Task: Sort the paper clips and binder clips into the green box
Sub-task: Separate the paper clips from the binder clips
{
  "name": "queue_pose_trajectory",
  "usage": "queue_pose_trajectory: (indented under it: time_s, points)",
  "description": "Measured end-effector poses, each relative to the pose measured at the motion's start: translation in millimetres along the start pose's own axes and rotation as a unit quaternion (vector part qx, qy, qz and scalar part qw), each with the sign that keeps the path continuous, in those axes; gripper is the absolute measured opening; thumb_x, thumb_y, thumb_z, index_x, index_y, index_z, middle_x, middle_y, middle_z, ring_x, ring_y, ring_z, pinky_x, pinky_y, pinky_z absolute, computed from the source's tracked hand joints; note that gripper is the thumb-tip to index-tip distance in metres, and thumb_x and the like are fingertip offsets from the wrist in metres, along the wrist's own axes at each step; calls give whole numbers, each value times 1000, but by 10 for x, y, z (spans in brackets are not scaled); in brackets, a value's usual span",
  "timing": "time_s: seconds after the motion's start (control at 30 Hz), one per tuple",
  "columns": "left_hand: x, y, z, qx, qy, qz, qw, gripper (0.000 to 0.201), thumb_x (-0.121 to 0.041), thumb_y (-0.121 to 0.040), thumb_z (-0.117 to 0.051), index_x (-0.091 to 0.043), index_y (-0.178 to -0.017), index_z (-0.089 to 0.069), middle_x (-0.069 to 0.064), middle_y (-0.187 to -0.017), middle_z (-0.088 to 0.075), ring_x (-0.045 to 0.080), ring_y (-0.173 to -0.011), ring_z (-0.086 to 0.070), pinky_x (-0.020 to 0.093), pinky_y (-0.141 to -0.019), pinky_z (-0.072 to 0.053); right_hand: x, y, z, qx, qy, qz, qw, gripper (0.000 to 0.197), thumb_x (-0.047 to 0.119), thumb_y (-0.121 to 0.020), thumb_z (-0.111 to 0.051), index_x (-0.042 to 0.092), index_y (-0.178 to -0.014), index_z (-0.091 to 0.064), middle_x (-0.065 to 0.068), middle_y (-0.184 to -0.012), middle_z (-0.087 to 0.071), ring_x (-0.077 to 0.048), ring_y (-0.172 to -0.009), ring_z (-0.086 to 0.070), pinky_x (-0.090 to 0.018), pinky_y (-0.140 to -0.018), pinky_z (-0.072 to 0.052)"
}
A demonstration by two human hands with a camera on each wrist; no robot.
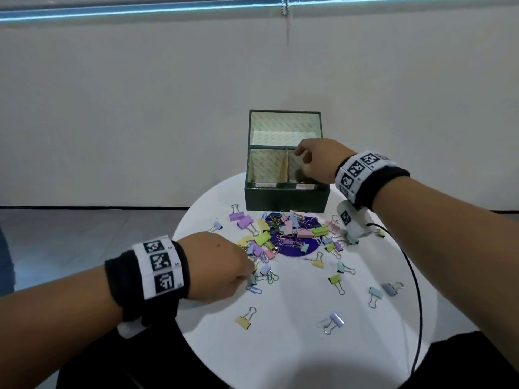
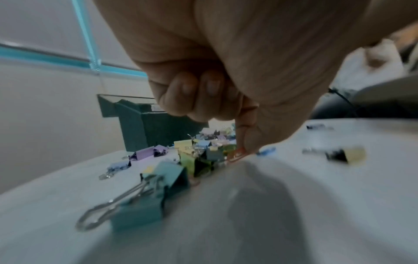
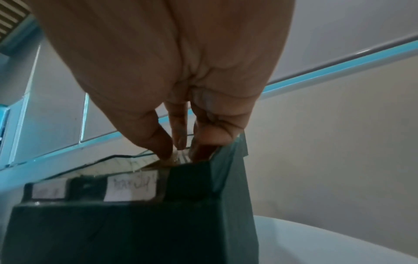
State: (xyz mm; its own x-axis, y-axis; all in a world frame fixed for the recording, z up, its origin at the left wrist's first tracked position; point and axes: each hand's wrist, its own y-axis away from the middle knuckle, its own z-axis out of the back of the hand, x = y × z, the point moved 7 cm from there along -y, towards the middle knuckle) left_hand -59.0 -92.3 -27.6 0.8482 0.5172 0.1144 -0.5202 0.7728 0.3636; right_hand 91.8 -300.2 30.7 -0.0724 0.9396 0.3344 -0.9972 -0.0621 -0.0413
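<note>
The green box (image 1: 286,199) stands open at the table's far side, its front part split into two labelled compartments. My right hand (image 1: 302,164) hangs over the right front compartment, and its fingertips (image 3: 167,151) point down into the box (image 3: 135,232), spread apart with nothing seen between them. A pile of pastel binder clips and paper clips (image 1: 292,231) lies in front of the box. My left hand (image 1: 251,269) is at the pile's left edge. In the left wrist view its thumb and forefinger pinch a pinkish paper clip (image 2: 236,157) on the table, the other fingers curled.
The pile partly covers a purple disc (image 1: 297,248) on the round white table (image 1: 280,346). Loose binder clips lie scattered toward the near and right edges; a teal one (image 2: 153,192) lies close to my left wrist. A black cable (image 1: 415,276) runs down the right side.
</note>
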Motion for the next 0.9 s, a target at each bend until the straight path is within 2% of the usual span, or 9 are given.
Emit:
queue_pose_trajectory:
  time_s: [0.13, 0.27, 0.33, 0.43, 0.5, 0.6, 0.7, 0.83, 0.9]
  points:
    - [326, -244, 383, -56, 164, 91, 981, 13, -34, -102, -36, -30, -98, -47, -7, -82, -61, 17, -74, -59, 31, -66, -49, -152, 138, 140, -61, -153, 19, 986, 45, 9, -87, -62, 24, -129, -60, 5, -121, -64, -13, -110, -61, -32, -101, -49]
    - [611, -760, 877, -152, 273, 135, 940, 15, -26, -104, -37, -24, -96, -50, -5, -87, -60, 12, -74, -57, 21, -62, -43, -486, 441, 255, -155, -145, -29, 977, 22, 4, -87, -56, 21, -100, -61, 0, -105, -65, -20, -96, -61, -31, -87, -49]
    - [716, -1069, 1051, -172, 272, 157, 934, 15, -19, -102, -39, -19, -94, -52, -4, -87, -60, 14, -75, -55, 23, -62, -40, -675, 568, 123, -79, -62, -85, 991, 23, 3, -86, -53, 21, -98, -60, -4, -110, -65, -24, -98, -59, -31, -84, -47]
    - [767, -1463, 1225, -175, 259, 179, 933, 19, -13, -98, -43, -17, -98, -61, 0, -98, -64, 19, -89, -60, 27, -70, -42, -882, 793, -177, 109, 82, -133, 982, 39, 17, -88, -60, 22, -126, -61, -1, -135, -58, -23, -119, -56, -32, -97, -45]
    - [763, -1645, 1271, -176, 250, 192, 933, 23, -13, -98, -46, -17, -112, -63, 0, -111, -63, 21, -104, -59, 27, -81, -40, -920, 932, -251, 168, 90, -146, 971, 49, 26, -84, -66, 22, -133, -60, 1, -134, -60, -21, -116, -57, -32, -99, -48]
    - [739, -1798, 1261, -163, 234, 194, 938, 38, -10, -97, -46, -18, -133, -55, 4, -130, -59, 24, -115, -58, 28, -90, -43, -891, 1010, -303, 192, 108, -132, 966, 40, 30, -87, -61, 14, -123, -67, -4, -119, -67, -23, -105, -63, -35, -95, -53]
    - [712, -1795, 1254, -159, 228, 182, 943, 44, -5, -96, -46, -17, -137, -54, 4, -135, -59, 23, -118, -57, 27, -92, -44, -861, 1027, -332, 186, 122, -118, 968, 36, 33, -92, -55, 15, -121, -67, -5, -123, -65, -24, -109, -61, -36, -95, -51]
    - [707, -1392, 1269, -234, 251, 148, 927, 30, -12, -94, -56, -23, -120, -65, -6, -115, -67, 14, -105, -62, 28, -93, -49, -855, 1047, -369, 183, 114, -108, 970, 37, 33, -94, -55, 21, -128, -63, -2, -133, -60, -22, -118, -56, -34, -99, -47]
    - [705, -1059, 1156, -242, 222, 137, 935, 16, -21, -93, -61, -30, -105, -67, -12, -99, -66, 8, -91, -62, 28, -85, -52, -783, 1072, -363, 157, 109, -81, 978, 39, 33, -95, -54, 24, -134, -58, 0, -137, -56, -21, -120, -55, -34, -97, -46]
